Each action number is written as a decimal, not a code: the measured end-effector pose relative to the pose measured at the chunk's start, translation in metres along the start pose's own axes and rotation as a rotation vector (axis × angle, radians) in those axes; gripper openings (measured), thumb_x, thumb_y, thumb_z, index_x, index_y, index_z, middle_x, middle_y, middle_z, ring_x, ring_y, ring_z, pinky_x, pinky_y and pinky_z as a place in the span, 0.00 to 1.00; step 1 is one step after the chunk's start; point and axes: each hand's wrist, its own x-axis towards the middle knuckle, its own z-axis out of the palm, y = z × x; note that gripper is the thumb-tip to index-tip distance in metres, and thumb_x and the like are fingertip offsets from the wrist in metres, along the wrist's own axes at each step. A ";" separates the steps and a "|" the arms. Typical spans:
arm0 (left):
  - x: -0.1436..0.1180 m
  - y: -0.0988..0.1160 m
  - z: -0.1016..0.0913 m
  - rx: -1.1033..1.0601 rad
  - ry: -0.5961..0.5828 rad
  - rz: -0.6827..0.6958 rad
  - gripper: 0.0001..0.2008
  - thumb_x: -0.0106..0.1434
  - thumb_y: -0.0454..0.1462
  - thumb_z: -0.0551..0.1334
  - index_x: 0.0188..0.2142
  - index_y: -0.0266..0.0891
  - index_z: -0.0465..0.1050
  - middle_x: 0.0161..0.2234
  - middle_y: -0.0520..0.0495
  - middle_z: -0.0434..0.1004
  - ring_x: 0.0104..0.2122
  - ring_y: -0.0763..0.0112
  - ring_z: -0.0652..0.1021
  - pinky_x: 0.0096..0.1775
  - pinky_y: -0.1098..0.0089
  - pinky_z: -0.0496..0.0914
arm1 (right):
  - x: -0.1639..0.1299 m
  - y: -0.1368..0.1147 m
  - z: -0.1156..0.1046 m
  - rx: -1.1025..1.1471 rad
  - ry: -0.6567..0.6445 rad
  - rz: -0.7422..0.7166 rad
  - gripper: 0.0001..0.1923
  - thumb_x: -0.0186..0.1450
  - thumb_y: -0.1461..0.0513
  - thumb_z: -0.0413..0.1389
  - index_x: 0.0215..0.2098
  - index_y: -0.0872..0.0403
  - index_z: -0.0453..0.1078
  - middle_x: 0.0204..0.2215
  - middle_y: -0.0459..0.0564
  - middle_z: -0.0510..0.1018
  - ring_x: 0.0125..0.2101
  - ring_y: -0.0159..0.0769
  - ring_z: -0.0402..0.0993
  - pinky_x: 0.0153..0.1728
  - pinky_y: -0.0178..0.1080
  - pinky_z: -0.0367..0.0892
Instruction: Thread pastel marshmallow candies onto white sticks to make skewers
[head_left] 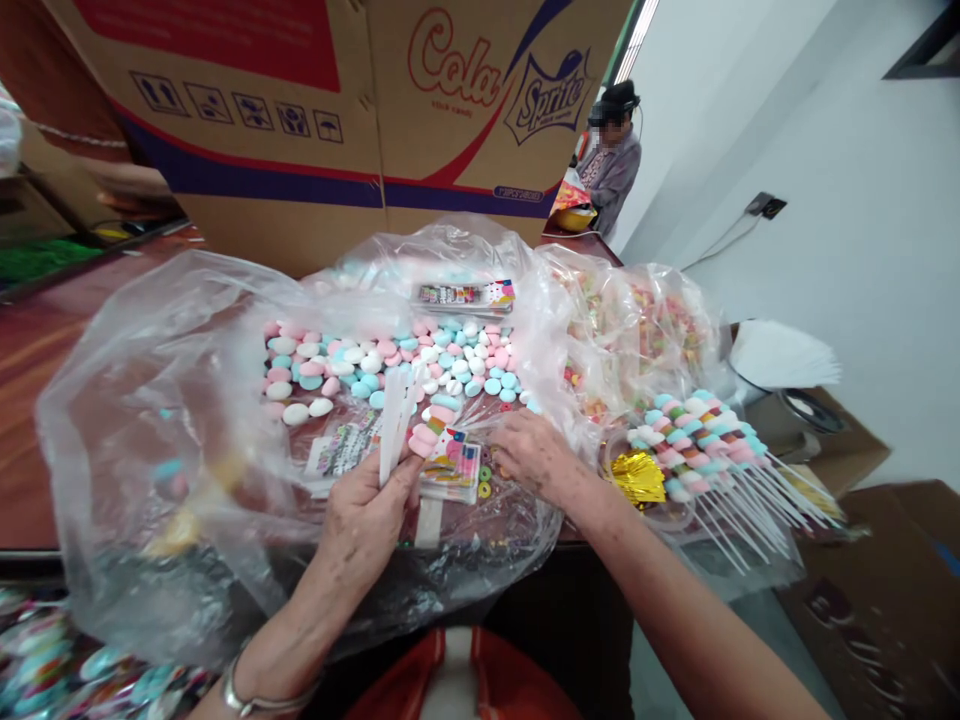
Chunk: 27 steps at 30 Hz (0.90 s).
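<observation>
1. One big cardboard carton [292, 120], standing at the back. Could tip forward if bumped from the far side; judged unlikely.
2. Reddish-brown counter [97, 330], carrying everything. Could lose small items over the front edge, so near the lap.
3. Clear plastic bag [120, 380], crumpled, spread wide, draped over that edge. Could snag on the left forearm [296, 625] and drag the contents along.
4. Candy skewers [697, 440], heaped at right, bare ends jutting outward. Could roll or fall if brushed by the right forearm [652, 575].
5. Left hand [367, 510], closed round a fan of white sticks [397, 410], pink candy [424, 440] at the fingertips. Could squash the candy or drop a stick, from holding too much at once.
6. Right hand [532, 455], fingers bent down beside the ring gummies [486, 480]. Impossible to say whether pinching one. Could gather two by mistake, or scatter the rest.
7. Card stack [457, 475], just right of the left fingertips. Could get knocked askew by a low knuckle.
8. Pastel candies [367, 360], loose in mixed colours beyond both hands. Easy to take the wrong colour.
9. Ring gummies, smallest, near the front. Could stick to fingers or plastic if tacky.
</observation>
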 end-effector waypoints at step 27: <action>-0.011 -0.009 -0.010 -0.038 -0.067 -0.085 0.15 0.60 0.47 0.63 0.26 0.39 0.71 0.17 0.57 0.63 0.18 0.75 0.61 0.20 0.74 0.56 | -0.004 -0.022 0.016 -0.140 0.084 -0.081 0.08 0.65 0.71 0.51 0.36 0.56 0.72 0.33 0.54 0.77 0.38 0.42 0.71 0.43 0.43 0.67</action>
